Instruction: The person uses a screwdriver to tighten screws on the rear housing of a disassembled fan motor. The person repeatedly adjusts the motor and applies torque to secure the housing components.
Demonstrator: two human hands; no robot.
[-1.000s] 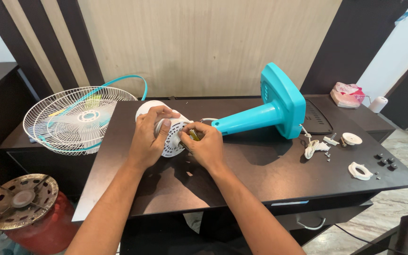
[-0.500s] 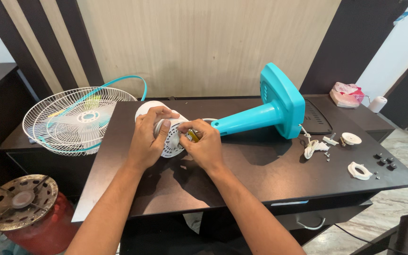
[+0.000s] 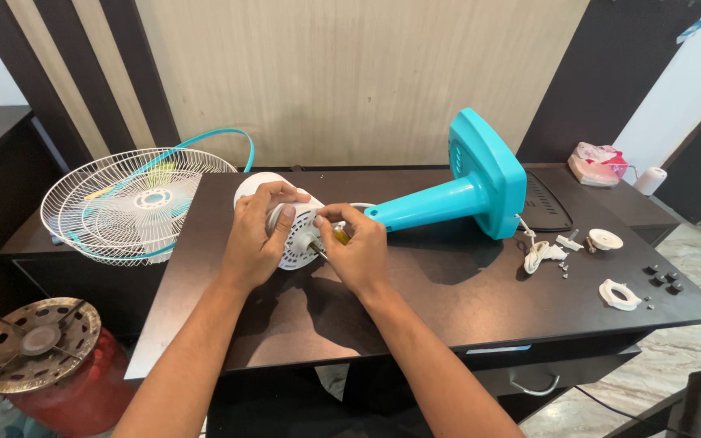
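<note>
1. Both hands meet at the near middle of the dark table [image 3: 448, 308]: my left hand [image 3: 255, 239] is closed over the white motor housing [image 3: 290, 235], fingers curled across its top and thumb on the vented face, and my right hand [image 3: 359, 251] is pinched shut around a small screwdriver [image 3: 328, 241].
2. Lying on its side on the table, the teal fan stand [image 3: 448, 195] runs from the housing under my hands out to the right, its square base tipped up on edge well beyond my right hand.
3. Off to the left of my left hand, the white wire fan guard [image 3: 123, 207] rests on a lower surface with a teal rim ring behind it.
4. Right under my left palm, the housing touches the table, and the screwdriver's tip sits against its vented face just beside my left thumb.
5. Far right of my right hand lie a coiled white cord [image 3: 539, 255], a white ring [image 3: 618, 294] and some small loose screws.
</note>
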